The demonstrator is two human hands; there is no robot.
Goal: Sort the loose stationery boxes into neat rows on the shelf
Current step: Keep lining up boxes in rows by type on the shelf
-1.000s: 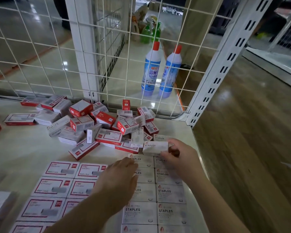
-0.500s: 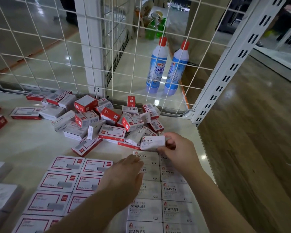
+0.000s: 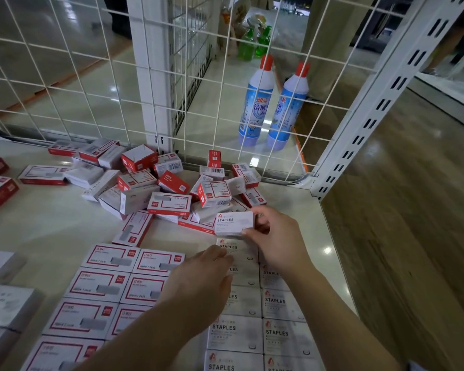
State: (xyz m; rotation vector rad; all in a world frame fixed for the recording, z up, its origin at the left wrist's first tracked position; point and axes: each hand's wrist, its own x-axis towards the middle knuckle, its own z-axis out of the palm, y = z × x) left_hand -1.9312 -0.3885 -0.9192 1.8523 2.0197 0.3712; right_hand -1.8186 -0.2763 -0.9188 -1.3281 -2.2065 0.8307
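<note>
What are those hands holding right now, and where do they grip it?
The right hand pinches a white staples box by its right end. The left hand holds nothing; it rests on the sorted rows.

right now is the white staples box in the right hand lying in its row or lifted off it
Lifted: the right hand pinches the white staples box above the white row's far end, label up, not yet set down.

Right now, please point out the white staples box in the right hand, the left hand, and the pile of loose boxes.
staples box point(image 3: 232, 223), head view, printed top face.
left hand point(image 3: 198, 279), head view, back of hand.
pile of loose boxes point(image 3: 169, 203), head view, red-framed box.
</note>
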